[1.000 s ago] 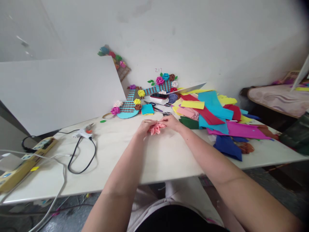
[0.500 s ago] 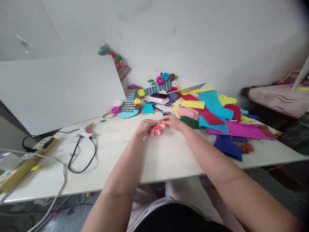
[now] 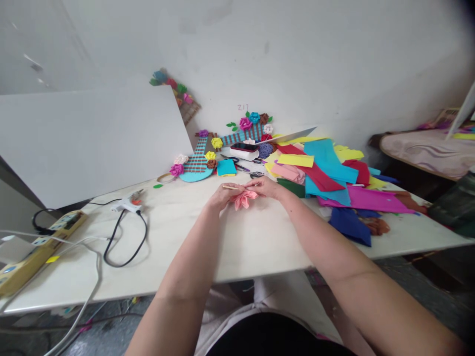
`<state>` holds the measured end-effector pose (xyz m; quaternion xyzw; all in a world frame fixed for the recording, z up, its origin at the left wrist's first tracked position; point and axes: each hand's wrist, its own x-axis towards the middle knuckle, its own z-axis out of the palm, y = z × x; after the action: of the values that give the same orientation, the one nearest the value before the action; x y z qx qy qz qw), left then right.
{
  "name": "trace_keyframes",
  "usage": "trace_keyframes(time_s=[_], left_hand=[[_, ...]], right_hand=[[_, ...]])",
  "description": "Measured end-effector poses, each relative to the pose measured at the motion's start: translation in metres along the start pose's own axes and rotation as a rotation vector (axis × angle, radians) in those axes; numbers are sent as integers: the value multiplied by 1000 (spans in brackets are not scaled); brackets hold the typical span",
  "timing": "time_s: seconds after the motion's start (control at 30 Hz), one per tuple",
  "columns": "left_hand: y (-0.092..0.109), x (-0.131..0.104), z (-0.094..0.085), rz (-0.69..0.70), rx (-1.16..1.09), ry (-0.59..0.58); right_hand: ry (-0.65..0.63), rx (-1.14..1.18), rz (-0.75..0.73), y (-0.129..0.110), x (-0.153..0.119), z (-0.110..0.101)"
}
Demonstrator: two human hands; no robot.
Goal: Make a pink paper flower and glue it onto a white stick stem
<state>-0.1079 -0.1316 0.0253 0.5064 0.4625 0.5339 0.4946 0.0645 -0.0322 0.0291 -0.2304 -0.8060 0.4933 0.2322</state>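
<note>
Between my two hands, just above the table, is a pink paper flower (image 3: 244, 199) with its petals fanned toward me. My left hand (image 3: 223, 194) is closed around the flower's left side, and a thin wooden stick (image 3: 230, 187) pokes out between its fingers. From the other side my right hand (image 3: 265, 187) pinches the flower's upper right edge. The fingertips of both hands nearly meet above the petals, and the far side of the flower is hidden behind them.
Coloured crepe paper (image 3: 330, 165) is piled on the right. Paper-flower guitar shapes (image 3: 198, 165), a phone (image 3: 245, 147) on a white box and scissors (image 3: 257, 174) lie beyond my hands. Left are a glue gun (image 3: 128, 202), a power strip (image 3: 40, 252) and a white board (image 3: 92, 143).
The flower's petals look more spread and face me a little more. My hands have barely shifted and keep their hold.
</note>
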Motion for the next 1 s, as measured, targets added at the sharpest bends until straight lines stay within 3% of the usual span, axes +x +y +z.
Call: trace_keyframes(time_s=[0.27, 0.77, 1.0], left_hand=[[1, 0, -2, -16, 10, 2], [-2, 0, -6, 19, 31, -40], [-1, -1, -5, -22, -6, -19]], right_hand=[[87, 45, -108, -2, 1, 3], [110, 89, -17, -4, 1, 8], [172, 25, -60, 2, 5, 11]])
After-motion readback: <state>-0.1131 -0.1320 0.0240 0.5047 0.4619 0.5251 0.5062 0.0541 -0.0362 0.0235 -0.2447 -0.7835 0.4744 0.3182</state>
